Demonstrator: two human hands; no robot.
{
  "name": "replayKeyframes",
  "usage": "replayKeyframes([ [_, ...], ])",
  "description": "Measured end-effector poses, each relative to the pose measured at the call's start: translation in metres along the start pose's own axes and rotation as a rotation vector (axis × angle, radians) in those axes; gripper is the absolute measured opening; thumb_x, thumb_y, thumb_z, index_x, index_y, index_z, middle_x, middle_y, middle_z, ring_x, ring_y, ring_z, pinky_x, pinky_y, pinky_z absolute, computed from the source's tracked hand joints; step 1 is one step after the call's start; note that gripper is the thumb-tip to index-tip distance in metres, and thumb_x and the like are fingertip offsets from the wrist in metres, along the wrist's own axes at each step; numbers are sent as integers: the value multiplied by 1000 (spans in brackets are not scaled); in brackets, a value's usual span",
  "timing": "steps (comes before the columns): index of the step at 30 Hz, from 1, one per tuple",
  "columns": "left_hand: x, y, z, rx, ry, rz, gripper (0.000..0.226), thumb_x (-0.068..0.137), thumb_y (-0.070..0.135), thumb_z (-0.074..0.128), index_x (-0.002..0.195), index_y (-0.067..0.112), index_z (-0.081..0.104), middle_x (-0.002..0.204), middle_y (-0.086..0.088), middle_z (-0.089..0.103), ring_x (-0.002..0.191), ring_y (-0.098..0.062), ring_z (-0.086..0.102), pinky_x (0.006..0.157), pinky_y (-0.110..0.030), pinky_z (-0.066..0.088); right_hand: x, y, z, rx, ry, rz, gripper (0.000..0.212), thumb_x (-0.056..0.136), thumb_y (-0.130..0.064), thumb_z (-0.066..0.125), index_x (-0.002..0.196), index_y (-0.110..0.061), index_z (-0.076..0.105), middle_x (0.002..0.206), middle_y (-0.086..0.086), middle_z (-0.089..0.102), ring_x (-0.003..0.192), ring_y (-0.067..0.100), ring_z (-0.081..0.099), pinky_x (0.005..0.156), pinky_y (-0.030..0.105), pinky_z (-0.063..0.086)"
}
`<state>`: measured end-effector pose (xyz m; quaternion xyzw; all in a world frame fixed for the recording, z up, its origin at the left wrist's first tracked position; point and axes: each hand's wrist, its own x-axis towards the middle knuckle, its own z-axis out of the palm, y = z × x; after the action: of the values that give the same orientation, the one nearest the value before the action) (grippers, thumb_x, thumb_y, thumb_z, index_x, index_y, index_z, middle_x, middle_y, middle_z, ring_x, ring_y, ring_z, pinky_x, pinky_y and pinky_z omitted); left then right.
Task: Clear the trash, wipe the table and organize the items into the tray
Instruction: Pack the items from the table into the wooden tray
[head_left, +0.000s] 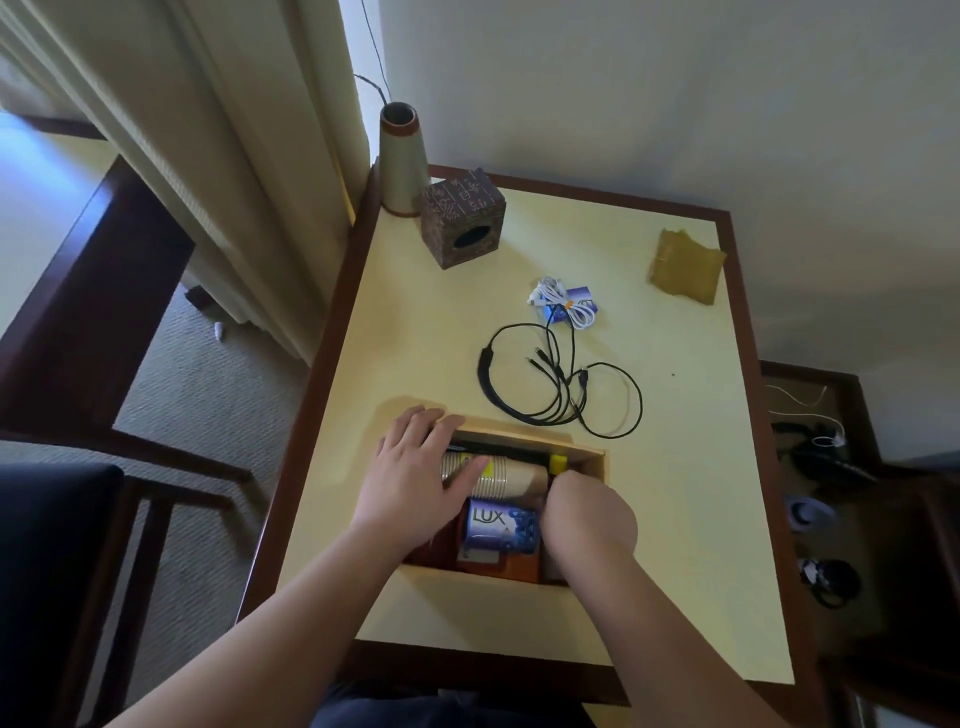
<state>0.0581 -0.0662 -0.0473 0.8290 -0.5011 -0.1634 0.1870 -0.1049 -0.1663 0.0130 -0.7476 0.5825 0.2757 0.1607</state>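
Both forearms come in from the near edge of the tabletop (675, 467) and meet over the tray (582, 451), which sits near the front, left of centre. Left hand (410, 483) lies flat, fingers straight, across the tray's far-left corner and over a stack of paper cups (511, 475) lying on its side; pressing or resting, holding nothing. Right hand (589, 514) is curled, knuckles up, down inside the tray's right half. Its fingertips are hidden, so can't tell whether it grips anything.

Tray contents only partly readable: purple Lux soap pack (498, 525) between the hands, something yellow (558, 462) at the far-right end of the cups, orange and dark red shapes under the soap, not identifiable. Tray's near-left wall is covered by the left wrist.

Still outside the tray: black cable (485, 379), loosely looped, just beyond the tray's far edge; white cable bundle (563, 301) on a small blue packet (582, 297) further back, centre. Yellow-brown cloth (683, 267) near the far-right corner. Patterned cube box (462, 218) and tall cone-shaped vase (400, 161) at the far-left corner, touching or nearly so.

Open surface: right side strip, near edge in front of the tray, left-centre band. Floor clutter right of the table is too dark to make out.
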Motion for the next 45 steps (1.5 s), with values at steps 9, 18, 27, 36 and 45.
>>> replayKeyframes([
  [9, 0, 0, 0, -24, 1, -9, 64, 99, 73, 43, 147, 32, 52, 151, 6, 51, 150, -19, 30, 117, -47, 40, 0, 0, 4, -18, -10, -17, 23, 89, -33, 77, 106, -23, 66, 79, -6, 53, 78, 18, 61, 66, 31, 49],
  [18, 2, 3, -4, -7, -44, -41, 68, 98, 78, 36, 151, 35, 46, 157, 8, 44, 154, -15, 21, 121, -42, 30, 4, 9, -7, 2, -32, -115, 18, 90, -29, 72, 106, -25, 66, 86, -8, 64, 83, 17, 67, 75, 34, 59],
  [27, 2, 1, -2, -24, -17, -39, 65, 98, 76, 41, 146, 33, 51, 153, 8, 48, 151, -16, 29, 119, -45, 37, 91, 2, -114, 410, 336, -393, 17, 98, -30, 56, 99, -30, 72, 86, -12, 73, 69, 14, 69, 67, 31, 56],
  [36, 2, 1, 1, -37, 3, -45, 61, 99, 74, 46, 146, 36, 50, 152, 8, 49, 151, -16, 28, 119, -46, 38, 229, -61, -137, -119, 415, -587, 34, 102, -26, 53, 135, -28, 65, 129, 5, 61, 123, 30, 50, 92, 46, 52],
  [45, 2, -1, 2, -28, 7, -46, 61, 99, 72, 48, 146, 34, 52, 150, 6, 51, 151, -18, 31, 116, -46, 40, 278, -90, -133, -702, 393, -617, 29, 95, -17, 54, 116, -25, 72, 106, 7, 64, 111, 29, 50, 77, 38, 44],
])
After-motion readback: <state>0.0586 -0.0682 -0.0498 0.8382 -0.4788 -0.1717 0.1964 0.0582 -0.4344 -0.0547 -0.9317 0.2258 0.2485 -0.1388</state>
